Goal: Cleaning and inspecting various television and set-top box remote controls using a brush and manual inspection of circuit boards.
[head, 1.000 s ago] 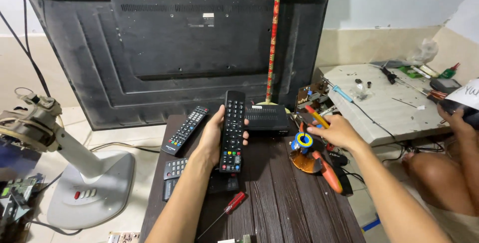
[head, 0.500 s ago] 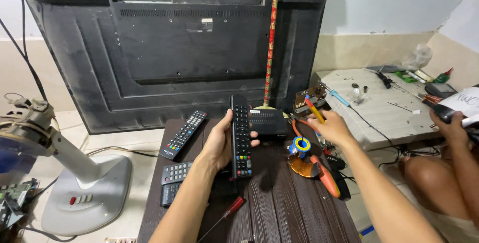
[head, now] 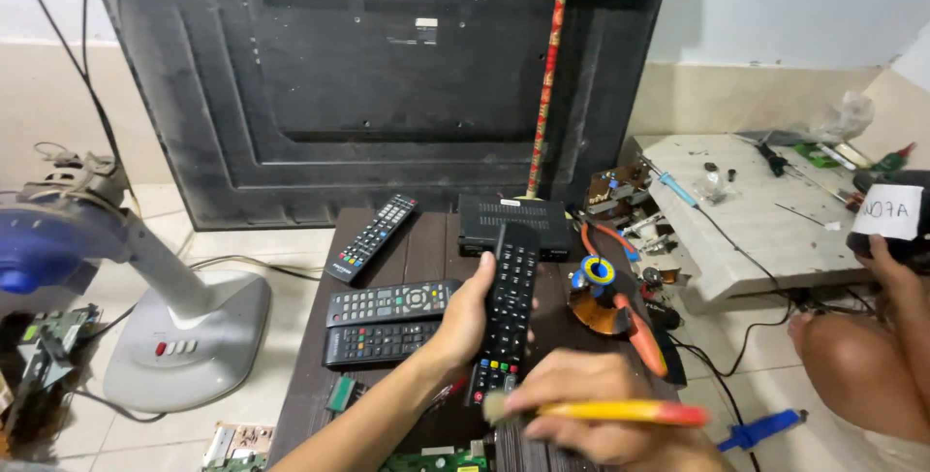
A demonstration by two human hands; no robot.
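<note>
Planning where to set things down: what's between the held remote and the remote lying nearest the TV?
Head view: one black remote lies between the held remote, in the left hand, and the far remote.

left hand (head: 472,322): I grip a black remote (head: 506,312), frame centre.
right hand (head: 601,414): I hold a yellow-handled brush (head: 601,411) at the remote's lower end.

Black remote (head: 509,312) with coloured buttons, yellow-handled brush (head: 620,412), dark brown slatted table (head: 426,249)
</note>
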